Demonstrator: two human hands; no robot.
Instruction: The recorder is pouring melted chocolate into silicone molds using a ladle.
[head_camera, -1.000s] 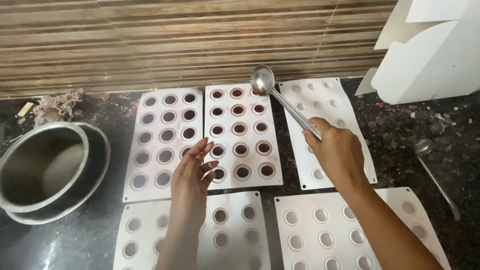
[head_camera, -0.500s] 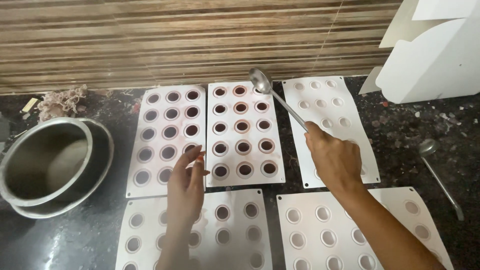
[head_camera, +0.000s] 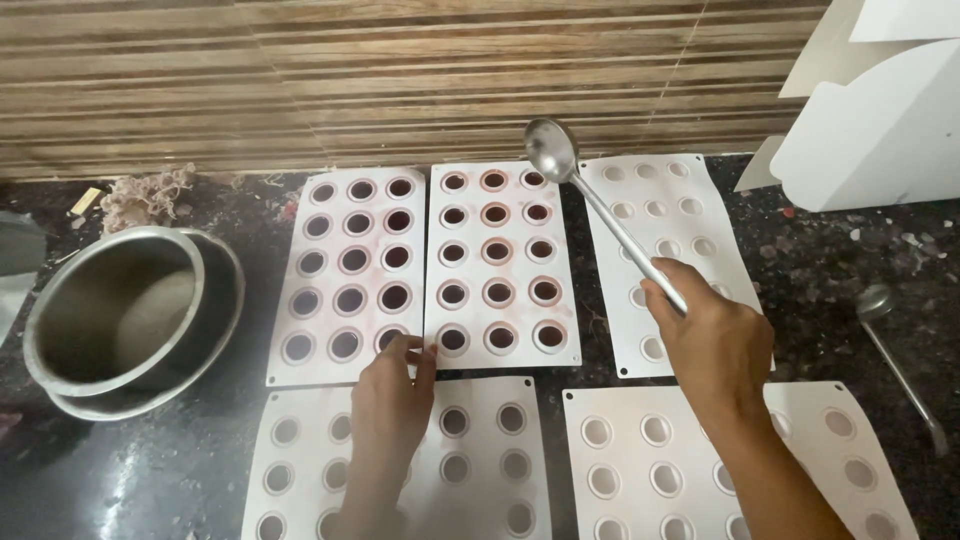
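Note:
My right hand (head_camera: 712, 340) grips the handle of a steel ladle (head_camera: 590, 200), whose bowl hovers between the middle mould tray (head_camera: 500, 262) and the upper right mould tray (head_camera: 680, 215). Fingertips of my left hand (head_camera: 392, 400) touch the near edges of the upper left mould tray (head_camera: 350, 272) and the middle tray. Both of these white trays have round cavities filled with a dark liquid. The upper right tray's cavities look unfilled.
Two more white mould trays lie nearest me, lower left (head_camera: 480, 455) and lower right (head_camera: 640, 450). A steel bowl (head_camera: 125, 315) stands at the left. A second ladle (head_camera: 900, 360) lies at the right, a white appliance (head_camera: 870, 110) behind it. The counter is dark stone.
My left hand has drawn back from over the filled trays to their near edges. My right hand has shifted slightly with the ladle, its bowl staying over the gap between trays.

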